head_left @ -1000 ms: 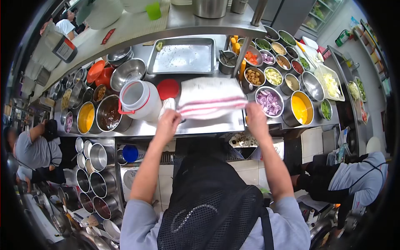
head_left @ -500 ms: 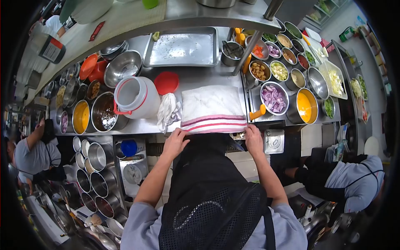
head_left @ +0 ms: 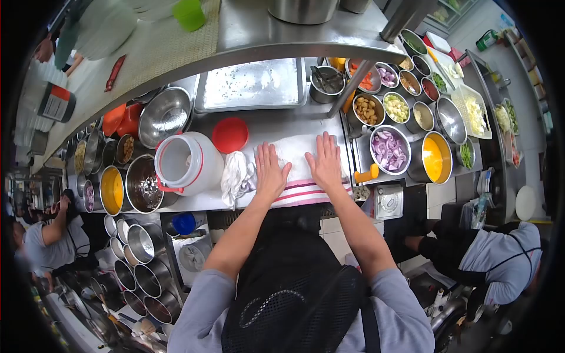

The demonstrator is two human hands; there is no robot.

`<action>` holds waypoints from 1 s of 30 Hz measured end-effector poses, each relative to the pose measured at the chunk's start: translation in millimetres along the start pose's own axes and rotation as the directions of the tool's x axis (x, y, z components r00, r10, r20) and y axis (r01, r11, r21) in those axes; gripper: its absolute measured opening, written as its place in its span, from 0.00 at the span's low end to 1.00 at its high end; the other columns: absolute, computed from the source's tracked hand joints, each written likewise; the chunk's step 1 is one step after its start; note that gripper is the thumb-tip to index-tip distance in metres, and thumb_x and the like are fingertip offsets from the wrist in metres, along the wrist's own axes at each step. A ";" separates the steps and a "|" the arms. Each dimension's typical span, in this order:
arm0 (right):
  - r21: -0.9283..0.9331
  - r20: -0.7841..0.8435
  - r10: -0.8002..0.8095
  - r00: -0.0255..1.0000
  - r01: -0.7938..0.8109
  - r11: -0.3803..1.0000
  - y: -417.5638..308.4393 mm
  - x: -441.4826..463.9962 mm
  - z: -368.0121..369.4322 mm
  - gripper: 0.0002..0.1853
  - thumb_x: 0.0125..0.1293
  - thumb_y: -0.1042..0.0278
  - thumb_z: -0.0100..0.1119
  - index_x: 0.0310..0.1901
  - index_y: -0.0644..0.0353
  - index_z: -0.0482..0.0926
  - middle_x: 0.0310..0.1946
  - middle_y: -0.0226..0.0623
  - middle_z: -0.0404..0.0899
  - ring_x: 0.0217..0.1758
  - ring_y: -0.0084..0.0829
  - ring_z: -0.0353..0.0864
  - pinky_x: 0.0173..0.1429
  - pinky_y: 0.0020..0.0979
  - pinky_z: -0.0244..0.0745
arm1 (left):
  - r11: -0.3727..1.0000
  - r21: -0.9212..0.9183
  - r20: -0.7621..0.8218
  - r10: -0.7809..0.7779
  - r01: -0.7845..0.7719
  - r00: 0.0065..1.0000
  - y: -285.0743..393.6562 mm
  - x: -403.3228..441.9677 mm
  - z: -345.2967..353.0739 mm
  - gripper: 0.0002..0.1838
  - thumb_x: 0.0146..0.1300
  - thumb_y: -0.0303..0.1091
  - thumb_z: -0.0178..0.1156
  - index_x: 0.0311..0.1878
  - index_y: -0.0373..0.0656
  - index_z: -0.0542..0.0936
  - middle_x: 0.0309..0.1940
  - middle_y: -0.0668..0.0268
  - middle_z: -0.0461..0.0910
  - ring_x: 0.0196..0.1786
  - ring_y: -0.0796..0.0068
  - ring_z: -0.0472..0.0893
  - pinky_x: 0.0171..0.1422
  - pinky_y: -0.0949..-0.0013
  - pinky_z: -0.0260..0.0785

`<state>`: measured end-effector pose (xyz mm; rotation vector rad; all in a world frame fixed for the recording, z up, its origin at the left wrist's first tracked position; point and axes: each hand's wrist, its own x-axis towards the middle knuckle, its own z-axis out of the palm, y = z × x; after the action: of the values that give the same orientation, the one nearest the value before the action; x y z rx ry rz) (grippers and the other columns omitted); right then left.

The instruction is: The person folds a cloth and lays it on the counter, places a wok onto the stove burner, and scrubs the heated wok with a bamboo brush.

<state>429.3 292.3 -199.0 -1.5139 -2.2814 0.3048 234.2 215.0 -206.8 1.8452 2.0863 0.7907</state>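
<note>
A white towel [head_left: 300, 187] with pink and red stripes lies folded at the counter's front edge. My left hand [head_left: 272, 170] rests flat on its left part, fingers stretched out. On the right part of the same towel my right hand [head_left: 324, 163] lies flat too, fingers pointing away from me. Neither hand grips anything. Just left of the towel sits a crumpled white cloth [head_left: 238, 176]. Beside that stands a white plastic jar [head_left: 197, 167] with a red rim, its mouth uncovered. A red round lid [head_left: 230, 135] lies behind the cloth.
A metal tray [head_left: 250, 85] lies behind the towel, beneath a steel shelf [head_left: 282, 53]. Bowls of chopped onion [head_left: 389, 152] and yellow liquid [head_left: 435, 157] stand to the right. Metal pots [head_left: 147, 279] are stacked at lower left. Other people [head_left: 500, 253] work on both sides.
Both hands have moved from the towel's front corners forward onto its top, and their fingers are now spread flat. The camera view has shifted slightly.
</note>
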 end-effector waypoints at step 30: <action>-0.002 -0.181 0.203 0.962 -0.207 0.978 -0.3 -76.0 -58.8 0.26 0.77 0.57 0.64 0.68 0.66 0.76 0.73 0.56 0.70 0.78 0.55 0.67 0.83 0.56 0.59 | 0.939 0.138 0.147 0.296 -0.316 0.944 5.3 17.4 -43.1 0.40 0.74 0.45 0.65 0.80 0.30 0.64 0.83 0.44 0.61 0.86 0.41 0.57 0.88 0.40 0.49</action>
<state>480.5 220.6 -160.7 -1.7184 -1.9985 0.1919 213.2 222.2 -165.5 2.2825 1.8572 0.5671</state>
